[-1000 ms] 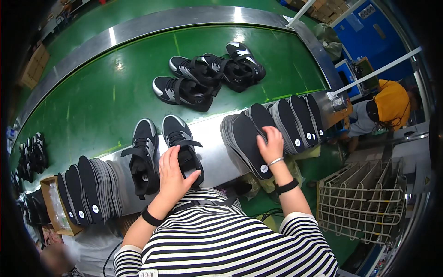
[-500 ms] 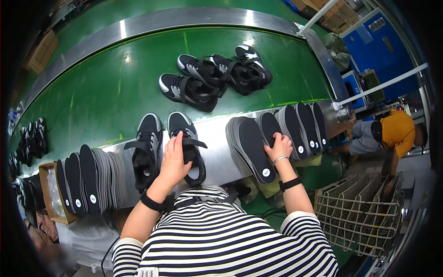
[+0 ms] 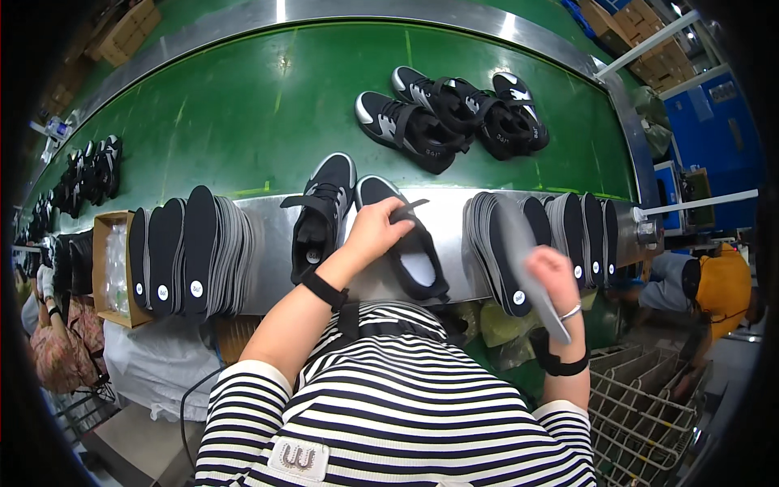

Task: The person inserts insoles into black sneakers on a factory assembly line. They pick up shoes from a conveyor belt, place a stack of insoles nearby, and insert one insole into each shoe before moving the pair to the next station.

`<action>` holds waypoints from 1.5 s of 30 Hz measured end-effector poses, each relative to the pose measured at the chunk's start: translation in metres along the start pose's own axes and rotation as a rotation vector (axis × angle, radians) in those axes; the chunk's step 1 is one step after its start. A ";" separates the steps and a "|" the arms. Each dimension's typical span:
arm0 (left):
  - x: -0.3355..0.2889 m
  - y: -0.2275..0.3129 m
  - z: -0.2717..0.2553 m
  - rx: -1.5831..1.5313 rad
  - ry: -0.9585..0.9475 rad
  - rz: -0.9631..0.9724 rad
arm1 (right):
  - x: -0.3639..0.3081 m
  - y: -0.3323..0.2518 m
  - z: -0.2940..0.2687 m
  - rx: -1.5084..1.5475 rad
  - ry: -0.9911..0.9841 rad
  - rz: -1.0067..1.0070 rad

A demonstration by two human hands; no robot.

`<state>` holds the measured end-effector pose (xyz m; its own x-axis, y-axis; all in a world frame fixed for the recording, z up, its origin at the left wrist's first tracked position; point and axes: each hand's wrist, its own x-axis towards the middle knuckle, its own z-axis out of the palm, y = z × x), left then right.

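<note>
A pair of black sneakers with silver-grey toes stands before me on the metal edge of the table. My left hand [image 3: 376, 233] grips the right-hand sneaker [image 3: 418, 252] of the pair near its tongue and loose strap. A pale lining shows inside its opening. The left-hand sneaker [image 3: 324, 213] stands beside it, untouched. Off to the right, my right hand [image 3: 553, 277] is closed on a grey insole [image 3: 526, 258], held tilted and smeared by motion. It passes in front of a stack of black insoles [image 3: 489, 247] lying on the metal edge.
More black insole stacks [image 3: 568, 231] lie at right, others [image 3: 203, 247] at left beside a cardboard box [image 3: 114, 304] of clear plastic. Several sneakers [image 3: 418, 134] sit on the green surface [image 3: 235, 122]. A wire rack [image 3: 641, 414] and a person in yellow [image 3: 725, 284] are at right.
My right hand has lifted an insole off the stacks and swung it up and toward me. My left hand has stayed at the same sneaker. The whole view has shifted.
</note>
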<state>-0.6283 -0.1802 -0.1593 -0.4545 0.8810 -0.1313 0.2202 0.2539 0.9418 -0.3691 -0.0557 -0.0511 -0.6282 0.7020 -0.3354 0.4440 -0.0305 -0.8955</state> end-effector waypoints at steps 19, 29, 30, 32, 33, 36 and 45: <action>0.003 -0.005 0.013 0.143 -0.009 0.029 | -0.006 -0.019 0.113 -1.309 -0.260 -0.060; 0.010 -0.022 0.019 0.017 -0.034 -0.050 | 0.067 0.032 0.168 -1.246 -0.263 -0.009; 0.009 -0.023 0.018 -0.002 -0.043 -0.063 | 0.074 0.031 0.170 -1.219 -0.331 0.072; 0.007 -0.022 0.015 -0.017 -0.047 -0.078 | 0.081 0.025 0.166 -1.254 -0.533 0.094; 0.006 -0.021 0.015 -0.017 -0.043 -0.078 | 0.084 0.022 0.163 -1.273 -0.634 0.106; 0.005 -0.020 0.015 -0.022 -0.054 -0.078 | 0.079 0.028 0.167 -1.383 -0.598 0.030; 0.003 -0.020 0.011 -0.083 -0.081 -0.096 | 0.075 0.012 0.168 -1.609 -0.718 -0.017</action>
<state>-0.6243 -0.1782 -0.1818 -0.3977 0.8847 -0.2432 0.1058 0.3075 0.9457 -0.5182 -0.1228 -0.1363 -0.5740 0.2579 -0.7772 0.2894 0.9518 0.1022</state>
